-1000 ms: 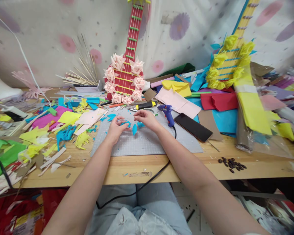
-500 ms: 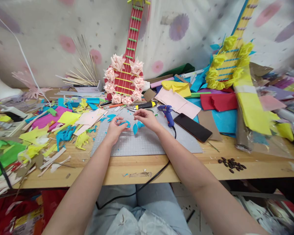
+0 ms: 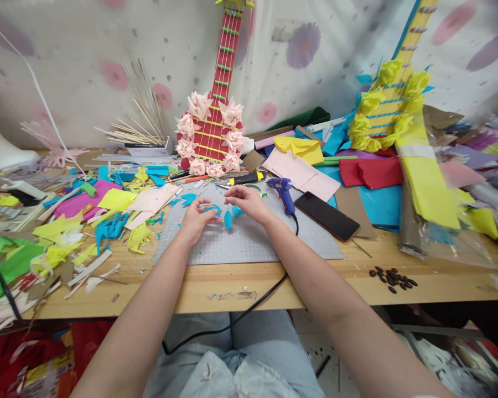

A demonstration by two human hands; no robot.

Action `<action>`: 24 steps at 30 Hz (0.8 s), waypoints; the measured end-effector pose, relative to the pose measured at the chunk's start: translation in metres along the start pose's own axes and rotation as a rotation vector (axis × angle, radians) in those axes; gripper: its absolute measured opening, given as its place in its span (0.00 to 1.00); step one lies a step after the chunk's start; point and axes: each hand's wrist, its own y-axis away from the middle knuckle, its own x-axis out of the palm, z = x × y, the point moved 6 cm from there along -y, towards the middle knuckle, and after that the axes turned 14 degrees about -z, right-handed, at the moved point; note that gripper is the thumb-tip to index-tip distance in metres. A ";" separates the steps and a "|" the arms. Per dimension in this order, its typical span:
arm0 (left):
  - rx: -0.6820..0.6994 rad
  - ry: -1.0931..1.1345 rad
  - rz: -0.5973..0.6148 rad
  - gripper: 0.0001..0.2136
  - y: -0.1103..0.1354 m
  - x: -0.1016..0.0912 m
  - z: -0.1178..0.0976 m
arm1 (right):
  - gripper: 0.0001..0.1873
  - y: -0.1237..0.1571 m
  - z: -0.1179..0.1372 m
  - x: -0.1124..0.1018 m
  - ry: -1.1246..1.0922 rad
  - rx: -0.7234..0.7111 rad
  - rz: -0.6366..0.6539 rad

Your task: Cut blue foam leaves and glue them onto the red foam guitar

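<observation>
Over the grey cutting mat (image 3: 249, 246), my left hand (image 3: 194, 221) is closed in a pinch around a blue paper leaf (image 3: 211, 209). My right hand (image 3: 249, 202) is also pinched, its fingertips just above a pointed blue leaf (image 3: 228, 220) that hangs below them; any thin stem between them is too small to make out. Another blue leaf piece (image 3: 237, 210) shows beside the right palm. On the mat beyond my left hand lies a loose blue leaf (image 3: 188, 199).
A blue glue gun (image 3: 283, 193) and a phone (image 3: 327, 214) lie to the right. A red paper guitar (image 3: 211, 132) with pink flowers stands behind. Paper scraps (image 3: 116, 199) cover the left. Dark beads (image 3: 392, 277) sit near the front edge, and a black cord (image 3: 232, 326) crosses my lap.
My right hand has shifted very slightly left, and the hanging blue leaf has moved with it. My left hand stays nearly still.
</observation>
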 end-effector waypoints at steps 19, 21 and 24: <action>0.001 0.032 0.015 0.22 -0.001 0.002 0.000 | 0.07 -0.002 -0.008 0.008 -0.084 0.034 0.024; -0.002 0.035 0.015 0.22 0.000 0.003 -0.001 | 0.08 -0.002 -0.009 0.008 -0.094 0.045 0.024; -0.007 0.035 0.015 0.21 0.001 0.003 -0.002 | 0.09 -0.002 -0.009 0.009 -0.109 0.051 0.027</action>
